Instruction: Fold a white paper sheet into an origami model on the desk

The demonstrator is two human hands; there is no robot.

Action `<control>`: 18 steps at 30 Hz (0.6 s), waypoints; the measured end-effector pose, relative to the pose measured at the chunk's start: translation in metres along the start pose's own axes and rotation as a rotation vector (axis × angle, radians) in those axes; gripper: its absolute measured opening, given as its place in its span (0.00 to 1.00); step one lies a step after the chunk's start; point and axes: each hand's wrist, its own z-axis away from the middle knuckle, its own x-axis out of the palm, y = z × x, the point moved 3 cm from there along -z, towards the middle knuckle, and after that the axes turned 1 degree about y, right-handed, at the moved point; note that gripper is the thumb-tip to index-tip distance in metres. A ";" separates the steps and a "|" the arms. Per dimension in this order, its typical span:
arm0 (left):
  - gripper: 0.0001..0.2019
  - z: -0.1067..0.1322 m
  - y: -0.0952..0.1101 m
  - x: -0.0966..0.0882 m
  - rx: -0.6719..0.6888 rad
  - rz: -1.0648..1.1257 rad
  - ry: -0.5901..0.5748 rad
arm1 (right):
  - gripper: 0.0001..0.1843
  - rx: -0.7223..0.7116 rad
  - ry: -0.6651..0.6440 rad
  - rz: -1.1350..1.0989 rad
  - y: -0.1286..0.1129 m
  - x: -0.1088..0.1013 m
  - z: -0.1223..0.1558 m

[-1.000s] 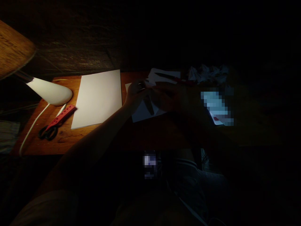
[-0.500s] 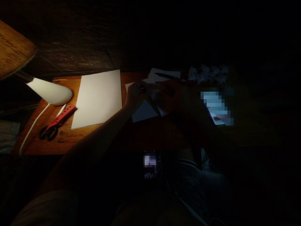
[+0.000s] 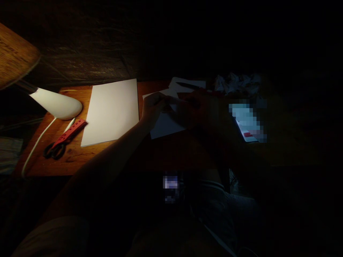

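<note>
My left hand (image 3: 154, 107) is over the middle of the wooden table, its fingers curled in toward my other hand. Dim and largely in shadow, my right hand (image 3: 199, 109) meets it from the right with bent fingers. Whatever lies between the fingertips is too dark to make out. Beneath both hands rests a white sheet of paper (image 3: 167, 127), partly covered by them. Just behind, a smaller piece of white paper (image 3: 187, 85) has a dark, slim blade-like object (image 3: 186, 85) lying across it.
A stack of white paper (image 3: 112, 114) lies at left. Beside it are scissors (image 3: 57, 150) with a red perforated piece (image 3: 71, 133), and a lamp (image 3: 57, 103) with a white cord. Crumpled or folded papers (image 3: 237, 84) sit back right, near a lit phone (image 3: 245, 121).
A pale folded piece of paper that showed under my right hand is no longer visible there. My right hand has shifted slightly, and my left fingers have turned a little.
</note>
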 end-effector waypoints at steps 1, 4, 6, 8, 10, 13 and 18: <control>0.13 0.000 -0.001 0.000 -0.002 -0.001 -0.003 | 0.06 -0.016 -0.004 0.010 -0.001 0.000 0.000; 0.15 -0.001 -0.002 -0.001 0.000 0.008 0.002 | 0.06 -0.051 -0.009 0.035 -0.004 0.000 0.001; 0.15 -0.002 -0.003 -0.002 -0.003 0.024 0.012 | 0.07 -0.059 0.005 0.055 -0.007 0.000 0.001; 0.14 -0.002 -0.002 -0.002 -0.011 0.039 0.012 | 0.07 -0.079 0.034 0.069 -0.009 0.000 0.002; 0.13 -0.001 -0.001 -0.001 -0.021 0.045 0.004 | 0.08 -0.104 0.052 0.072 -0.010 -0.001 0.003; 0.11 0.000 0.002 -0.001 -0.034 0.042 0.005 | 0.05 -0.130 0.053 0.095 -0.011 -0.001 0.004; 0.08 0.000 0.001 -0.002 -0.052 0.051 0.001 | 0.02 -0.161 -0.011 0.112 -0.012 -0.001 0.004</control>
